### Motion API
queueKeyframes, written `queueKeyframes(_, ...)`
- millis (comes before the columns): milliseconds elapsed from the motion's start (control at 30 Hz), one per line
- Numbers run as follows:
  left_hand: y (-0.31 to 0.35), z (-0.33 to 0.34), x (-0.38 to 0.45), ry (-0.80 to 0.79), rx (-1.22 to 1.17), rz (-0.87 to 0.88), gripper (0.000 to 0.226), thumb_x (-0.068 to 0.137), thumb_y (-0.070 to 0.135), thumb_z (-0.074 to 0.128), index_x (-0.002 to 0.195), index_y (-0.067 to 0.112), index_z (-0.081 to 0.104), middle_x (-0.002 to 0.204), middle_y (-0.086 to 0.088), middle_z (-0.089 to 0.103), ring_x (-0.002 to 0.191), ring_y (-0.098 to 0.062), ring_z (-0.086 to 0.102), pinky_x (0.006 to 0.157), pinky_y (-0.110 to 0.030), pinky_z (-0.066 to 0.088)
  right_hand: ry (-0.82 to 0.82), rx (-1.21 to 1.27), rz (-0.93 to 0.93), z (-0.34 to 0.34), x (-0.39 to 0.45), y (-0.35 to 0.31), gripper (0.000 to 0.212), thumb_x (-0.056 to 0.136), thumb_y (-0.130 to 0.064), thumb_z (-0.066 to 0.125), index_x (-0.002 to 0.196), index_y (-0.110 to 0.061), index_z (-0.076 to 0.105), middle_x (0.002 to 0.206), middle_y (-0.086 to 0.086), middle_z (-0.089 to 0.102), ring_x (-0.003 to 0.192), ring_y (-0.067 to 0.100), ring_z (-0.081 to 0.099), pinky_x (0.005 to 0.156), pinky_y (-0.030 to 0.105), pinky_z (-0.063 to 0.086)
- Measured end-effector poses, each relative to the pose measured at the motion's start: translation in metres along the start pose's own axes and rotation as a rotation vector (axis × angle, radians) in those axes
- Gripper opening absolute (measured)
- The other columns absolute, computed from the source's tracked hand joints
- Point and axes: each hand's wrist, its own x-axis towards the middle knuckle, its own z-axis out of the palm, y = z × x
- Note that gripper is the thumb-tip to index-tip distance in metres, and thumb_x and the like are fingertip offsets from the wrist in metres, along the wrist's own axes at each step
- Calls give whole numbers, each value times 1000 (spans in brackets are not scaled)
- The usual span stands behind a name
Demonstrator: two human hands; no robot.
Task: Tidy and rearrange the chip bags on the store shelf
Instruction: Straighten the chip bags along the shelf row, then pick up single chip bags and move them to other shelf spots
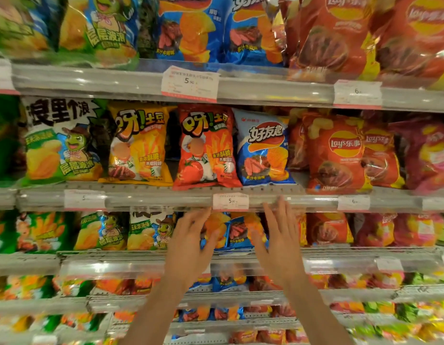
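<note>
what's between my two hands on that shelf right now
In the head view, blue chip bags stand between the left hand and right hand, under the 5.90 price tag.

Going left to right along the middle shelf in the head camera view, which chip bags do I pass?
Green-and-white frog bag → yellow fries bag → red tomato fries bag → blue steak chips bag → red Lay's bag.

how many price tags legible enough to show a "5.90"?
2. One price tag sits on the upper shelf rail; the other on the rail just above the hands. Other tags are blurred or read differently.
</note>
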Motion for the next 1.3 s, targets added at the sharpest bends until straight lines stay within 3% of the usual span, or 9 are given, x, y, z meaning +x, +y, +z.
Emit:
queueKeyframes(100,7,6,-29,-49,-40,-128,52,99,54,46,147,35,40,145,20,36,134,-10,41,105,-27,38,-130,59,74,2,-28,6,77,98,-71,20,159,-24,26,170,3,2,155,27,13,121,48,26)
queueKeyframes(267,11,6,-46,-91,-38,-224,55,98,52,44,150,36,34,150,10,37,127,-14,51,100,-28,44,-238,86,135,-16,-38,9,79,92,-74,15,158,-32,19,165,-2,22,150,21,26,117,38,32)
queueKeyframes(333,11,1,-39,-70,-16,-215,56,97,56,42,150,38,33,146,12,38,113,-13,59,91,-29,51,-221,96,140,-26,-29,11,74,95,-69,22,156,-28,26,158,-1,35,143,21,37,110,37,41)
queueKeyframes(433,11,-12,-15,-29,12,-162,57,95,60,40,148,39,33,139,13,41,112,-10,58,79,-33,58,-193,87,129,-41,-10,14,75,93,-68,27,153,-25,34,148,-1,47,134,21,48,100,36,50)
queueKeyframes(567,19,-42,29,54,87,-37,51,98,51,47,145,33,39,134,7,48,105,-14,60,78,-36,56,-84,38,45,-59,27,12,56,97,-58,41,143,-25,47,131,-2,61,111,21,64,71,27,49)
queueKeyframes(833,9,-68,121,105,206,-35,49,96,40,57,140,23,44,134,-9,49,110,-30,60,77,-37,53,-71,22,-58,-72,121,-24,39,99,-50,50,115,-19,65,88,-3,70,77,20,66,63,33,51)
queueKeyframes(1000,1,-56,139,-45,80,-179,59,99,46,46,151,30,24,144,-10,44,119,-33,56,98,-51,47,-170,86,-27,-52,156,-56,53,98,-54,51,131,-14,56,95,3,72,93,26,69,67,33,48)
queueKeyframes(1167,-6,-57,141,-70,-22,-146,60,99,46,48,151,41,19,130,-4,58,92,-23,64,83,-41,53,-255,227,84,-33,158,-62,67,98,-56,51,149,-14,40,125,6,66,116,28,63,89,39,52)
queueKeyframes(1300,-9,-61,143,-22,-210,-135,54,96,46,56,145,47,32,131,5,57,102,-21,63,83,-36,53,-254,315,171,-32,160,-61,69,97,-57,52,151,-17,37,135,8,60,124,29,57,95,38,49)
